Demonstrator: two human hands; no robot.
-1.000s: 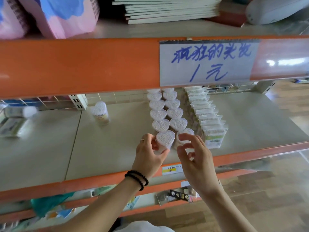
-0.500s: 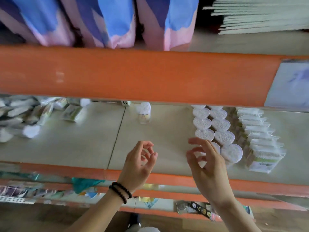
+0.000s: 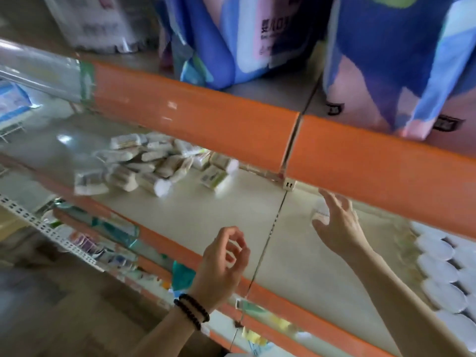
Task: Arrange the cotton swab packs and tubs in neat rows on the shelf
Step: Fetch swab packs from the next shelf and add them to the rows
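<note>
The left hand (image 3: 221,264) is hanging loosely curled and empty at lower centre, while the right hand (image 3: 340,222) is spreading its fingers around a lone tub (image 3: 320,213) at centre right, not yet gripping. Closing around its sides should keep it upright for the neat rows (image 3: 443,274) at right; the jumbled packs (image 3: 144,163) are lying at centre left.

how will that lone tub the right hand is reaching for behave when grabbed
The tub looks small, clear and plastic, so probably light and stiff. It stands alone and upright, so the right hand could easily tip it.
</note>
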